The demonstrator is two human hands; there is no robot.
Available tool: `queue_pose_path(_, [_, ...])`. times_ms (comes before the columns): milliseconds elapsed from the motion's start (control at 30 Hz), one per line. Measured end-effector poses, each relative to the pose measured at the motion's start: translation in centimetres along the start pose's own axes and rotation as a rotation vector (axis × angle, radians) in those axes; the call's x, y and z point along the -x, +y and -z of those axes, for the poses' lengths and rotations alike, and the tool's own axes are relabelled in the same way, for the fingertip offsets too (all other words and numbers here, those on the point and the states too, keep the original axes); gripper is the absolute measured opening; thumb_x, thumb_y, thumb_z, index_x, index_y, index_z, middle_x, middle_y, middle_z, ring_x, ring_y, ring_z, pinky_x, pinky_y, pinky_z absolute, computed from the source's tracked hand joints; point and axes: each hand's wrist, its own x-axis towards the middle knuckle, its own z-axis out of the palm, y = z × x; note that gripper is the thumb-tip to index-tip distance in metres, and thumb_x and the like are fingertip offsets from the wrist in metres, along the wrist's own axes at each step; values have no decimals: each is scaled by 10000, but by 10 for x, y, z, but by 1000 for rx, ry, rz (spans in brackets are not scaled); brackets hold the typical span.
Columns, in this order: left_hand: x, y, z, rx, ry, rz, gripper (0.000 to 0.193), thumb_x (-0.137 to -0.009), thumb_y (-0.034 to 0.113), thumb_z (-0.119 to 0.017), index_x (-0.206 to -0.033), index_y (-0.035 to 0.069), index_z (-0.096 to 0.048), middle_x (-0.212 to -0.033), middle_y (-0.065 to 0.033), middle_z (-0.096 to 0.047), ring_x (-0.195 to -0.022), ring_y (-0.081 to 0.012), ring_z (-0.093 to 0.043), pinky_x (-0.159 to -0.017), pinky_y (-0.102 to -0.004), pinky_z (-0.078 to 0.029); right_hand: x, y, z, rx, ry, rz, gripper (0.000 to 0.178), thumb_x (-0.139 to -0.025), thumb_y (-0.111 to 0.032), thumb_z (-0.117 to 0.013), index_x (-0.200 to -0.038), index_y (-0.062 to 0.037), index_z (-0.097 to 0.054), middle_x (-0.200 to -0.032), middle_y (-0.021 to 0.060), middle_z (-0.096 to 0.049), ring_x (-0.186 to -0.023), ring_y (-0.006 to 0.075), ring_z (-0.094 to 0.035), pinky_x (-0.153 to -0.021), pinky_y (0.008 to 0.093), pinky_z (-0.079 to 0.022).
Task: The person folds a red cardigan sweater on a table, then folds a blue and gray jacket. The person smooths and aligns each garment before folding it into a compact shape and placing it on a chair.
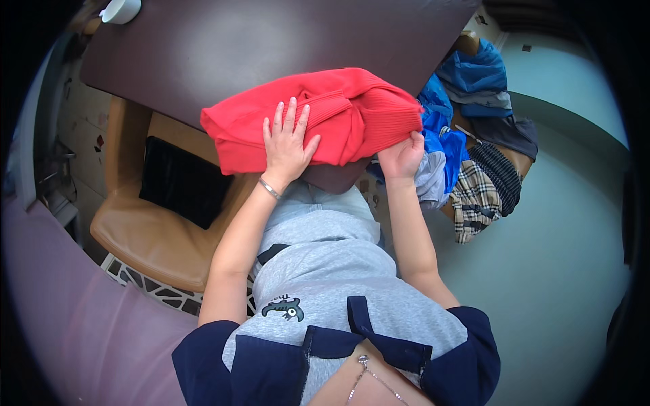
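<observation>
Head view: red sweater point(338, 111) is lying folded on the table point(223, 47) edge. Left hand point(288, 145) is pressing flat on it, fingers spread; right hand point(401, 157) is pinching its right end. Clothes pile point(474, 128) is sitting just right.

Beyond the hands, a white cup point(120, 9) sits at the far-left corner of the dark brown surface point(271, 40). Left of the hands stands a tan chair point(152, 237) with a black cushion point(181, 181). To their right, a pile of blue, grey, striped and plaid clothes point(474, 135) lies heaped.
</observation>
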Motion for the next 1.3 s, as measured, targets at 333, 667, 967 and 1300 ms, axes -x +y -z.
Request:
queue_pose_path(333, [19, -13, 18, 189, 20, 9, 658, -717, 254, -627, -1307, 57, -413, -1426, -183, -279, -1333, -366, -241, -1063, -521, -197, 6, 63, -62, 1871, -597, 545, 153, -765, -172, -597, -845, -43, -582, -950, 123, -577, -961, 307, -531, -827, 384, -414])
queue_pose_path(667, [22, 4, 49, 586, 292, 246, 224, -791, 50, -617, -1006, -4, -590, -929, -119, -574, -785, -206, -573, -725, -303, -471, -30, 99, -97, 2388, -403, 116, 408, -712, -402, -671, -792, -9, -595, -765, 192, -633, -725, 348, -643, -628, 417, -524])
queue_pose_path(967, [21, 25, 44, 765, 289, 322, 213, -698, 69, -711, -860, 47, -574, -680, -40, -581, -607, -154, -531, -571, -282, -438, -41, 51, -84, 1274, -218, -301, 130, -859, -116, -605, -791, -5, -615, -680, 13, -595, -588, 67, -558, -508, 184, -419])
queue_pose_path(1300, [57, 16, 1, 867, 183, 482, 298, -686, 69, -677, -953, 51, -546, -716, -38, -583, -666, -155, -530, -634, -292, -452, -25, 80, -70, 2171, -543, 293, 242, -703, -197, -681, -837, -22, -584, -764, 140, -575, -730, 304, -599, -653, 401, -479])
